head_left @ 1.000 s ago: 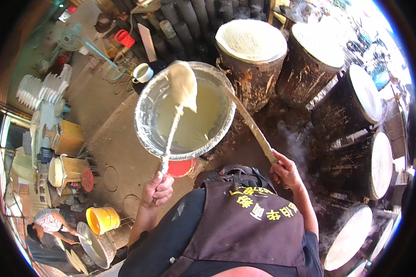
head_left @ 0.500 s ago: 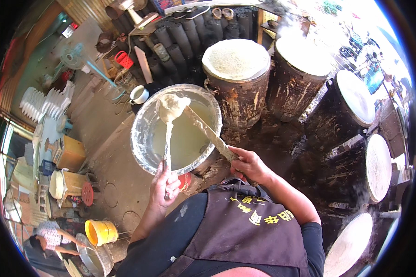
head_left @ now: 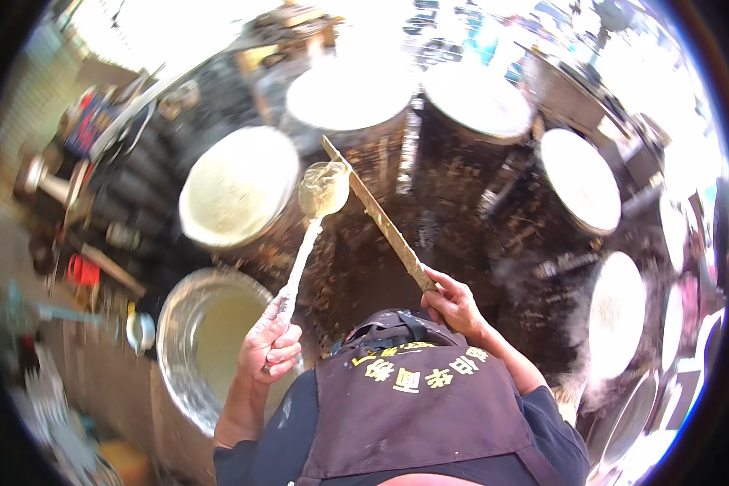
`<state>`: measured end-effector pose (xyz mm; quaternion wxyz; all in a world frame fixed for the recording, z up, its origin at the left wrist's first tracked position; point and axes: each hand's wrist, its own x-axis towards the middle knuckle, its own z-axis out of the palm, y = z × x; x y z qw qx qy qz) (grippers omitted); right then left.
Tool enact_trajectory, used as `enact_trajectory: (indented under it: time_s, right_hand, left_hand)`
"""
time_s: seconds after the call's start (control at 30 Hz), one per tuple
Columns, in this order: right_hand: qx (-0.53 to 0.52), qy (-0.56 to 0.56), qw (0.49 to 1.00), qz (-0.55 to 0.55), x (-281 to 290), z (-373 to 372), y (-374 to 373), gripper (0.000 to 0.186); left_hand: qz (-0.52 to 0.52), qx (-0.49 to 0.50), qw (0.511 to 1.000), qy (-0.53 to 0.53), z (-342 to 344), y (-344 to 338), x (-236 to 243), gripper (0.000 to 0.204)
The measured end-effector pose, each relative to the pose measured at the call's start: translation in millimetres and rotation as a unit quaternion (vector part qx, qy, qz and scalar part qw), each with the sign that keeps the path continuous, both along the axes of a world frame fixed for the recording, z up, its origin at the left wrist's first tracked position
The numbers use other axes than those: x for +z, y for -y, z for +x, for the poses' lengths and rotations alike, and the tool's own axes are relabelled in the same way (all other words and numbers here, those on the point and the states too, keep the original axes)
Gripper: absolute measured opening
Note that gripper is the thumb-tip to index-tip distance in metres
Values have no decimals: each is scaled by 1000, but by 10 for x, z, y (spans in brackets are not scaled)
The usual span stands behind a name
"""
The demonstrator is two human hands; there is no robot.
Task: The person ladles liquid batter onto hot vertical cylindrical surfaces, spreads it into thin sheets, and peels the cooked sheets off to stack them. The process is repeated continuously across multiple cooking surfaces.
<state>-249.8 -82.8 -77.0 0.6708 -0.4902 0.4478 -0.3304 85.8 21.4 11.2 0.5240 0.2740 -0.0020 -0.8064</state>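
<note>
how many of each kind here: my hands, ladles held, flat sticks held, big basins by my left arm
Hands: 2 (left hand, right hand)
Ladle: 1
Flat stick: 1
Big basin: 1
Total: 5

Ladle (head_left: 321,196): in left hand (head_left: 271,348). Stick (head_left: 385,225): in right hand (head_left: 452,304), upper part right of ladle's bowl. Basin (head_left: 176,336): left, liquid (head_left: 228,332) in it. Mug (head_left: 140,332): left of basin. Drums (head_left: 241,186): arc, ahead to right.
</note>
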Motion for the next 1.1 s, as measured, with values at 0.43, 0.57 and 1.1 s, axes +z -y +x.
enact_trajectory:
  time_s: [0.43,0.57,1.1]
  right_hand:
    - [-249,-287,886,-266,-243,-1720,1247,49]
    - [-295,-288,869,-274,-163,-2212,1842,51]
    - [-309,-487,799,-168,-777,-2176,2845,60]
  left_hand:
    - [-95,-282,952,70,-2011,3409,115,32]
    - [-135,-315,918,201,-2826,4251,47,30]
    - [-481,-76,211,848,-3159,6323,-587,47]
